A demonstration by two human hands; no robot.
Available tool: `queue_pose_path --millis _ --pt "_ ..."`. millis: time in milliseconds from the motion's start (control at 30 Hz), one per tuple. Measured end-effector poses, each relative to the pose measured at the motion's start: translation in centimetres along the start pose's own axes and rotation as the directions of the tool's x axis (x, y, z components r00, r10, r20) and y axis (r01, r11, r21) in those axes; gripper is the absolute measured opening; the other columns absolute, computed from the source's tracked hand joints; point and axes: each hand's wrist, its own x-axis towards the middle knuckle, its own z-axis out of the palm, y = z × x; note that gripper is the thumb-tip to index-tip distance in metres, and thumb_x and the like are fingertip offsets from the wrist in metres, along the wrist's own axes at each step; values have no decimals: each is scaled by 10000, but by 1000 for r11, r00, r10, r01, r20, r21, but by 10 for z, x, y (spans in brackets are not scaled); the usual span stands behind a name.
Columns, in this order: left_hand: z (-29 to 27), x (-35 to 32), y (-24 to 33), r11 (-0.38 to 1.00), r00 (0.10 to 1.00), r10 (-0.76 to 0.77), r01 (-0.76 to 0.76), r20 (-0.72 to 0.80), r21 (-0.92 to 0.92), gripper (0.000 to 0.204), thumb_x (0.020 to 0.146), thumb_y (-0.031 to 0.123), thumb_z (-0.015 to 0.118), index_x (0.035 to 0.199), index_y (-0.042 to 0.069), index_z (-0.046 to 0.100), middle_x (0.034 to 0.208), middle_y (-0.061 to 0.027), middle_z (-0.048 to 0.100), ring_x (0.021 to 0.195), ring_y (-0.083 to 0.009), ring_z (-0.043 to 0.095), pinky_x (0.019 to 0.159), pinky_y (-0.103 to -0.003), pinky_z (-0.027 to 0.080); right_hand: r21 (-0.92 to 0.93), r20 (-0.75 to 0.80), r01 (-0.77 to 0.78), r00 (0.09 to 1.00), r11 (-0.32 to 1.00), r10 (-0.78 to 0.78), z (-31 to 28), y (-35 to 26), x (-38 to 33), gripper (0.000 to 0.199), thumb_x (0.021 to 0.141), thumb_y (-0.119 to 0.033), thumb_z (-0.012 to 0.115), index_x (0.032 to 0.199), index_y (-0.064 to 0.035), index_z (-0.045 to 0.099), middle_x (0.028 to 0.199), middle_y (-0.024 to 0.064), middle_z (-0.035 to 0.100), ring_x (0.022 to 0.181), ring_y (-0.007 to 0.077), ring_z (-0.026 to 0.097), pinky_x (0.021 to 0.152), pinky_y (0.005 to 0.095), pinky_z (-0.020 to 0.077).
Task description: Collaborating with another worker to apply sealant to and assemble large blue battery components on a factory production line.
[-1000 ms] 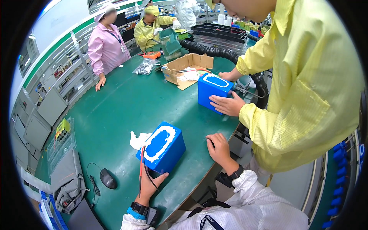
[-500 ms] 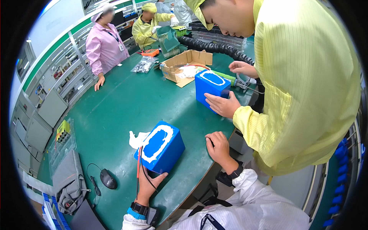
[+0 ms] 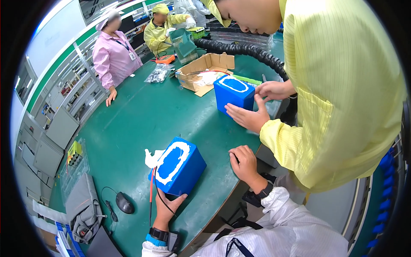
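A blue box-shaped battery pack (image 3: pixel 188 169) stands on the green table before me, a thick, uneven ring of white paste on its top. Red and black leads hang from its near left corner. My left hand (image 3: pixel 166 210) grips the pack's near end, thumb along the lower edge; the other fingers are partly hidden. Against its far left side lies a crumpled white tissue (image 3: pixel 153 158). My right hand (image 3: pixel 245 164) rests on the table edge to the right, fingers curled in, holding nothing visible. A co-worker in yellow touches a second blue pack (image 3: pixel 229 99) with both hands.
A cardboard box (image 3: pixel 192 80) with tissue stands beyond, near a bag of small parts (image 3: pixel 159 73) and an orange meter (image 3: pixel 165 59). A black hose (image 3: pixel 239 48) curves behind. At left lie a mouse (image 3: pixel 124 203), a grey bag (image 3: pixel 84 210) and green cells (image 3: pixel 74 153).
The co-worker's far hand has come down onto the right side of the second pack. My view has shifted slightly; my own hands stay in place.
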Motion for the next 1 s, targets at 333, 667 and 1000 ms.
queue_pose_path --millis 333,667,1000 --pt "2 0 11 998 999 -29 28 -18 -64 869 693 215 906 1386 -45 451 1296 -179 613 1182 -262 586 1057 -380 429 88 10 -22 1000 996 21 -2 -1 1 49 863 -28 654 910 -18 658 852 112 633 838 318 602 741 418 478" --pt "0 0 10 999 999 -34 34 -10 -31 829 698 226 910 1364 -42 496 1277 -179 633 1160 -261 601 1049 -382 439 150 30 -41 999 988 37 3 5 -7 63 896 4 624 956 17 636 860 135 604 801 320 605 732 384 491" --pt "2 -2 19 998 998 -54 53 -26 -37 792 710 206 901 1352 -43 510 1272 -180 636 1161 -268 601 1045 -388 446 175 -2 -47 999 983 48 4 5 -6 66 890 -5 628 952 14 640 851 137 604 794 319 603 726 395 492"
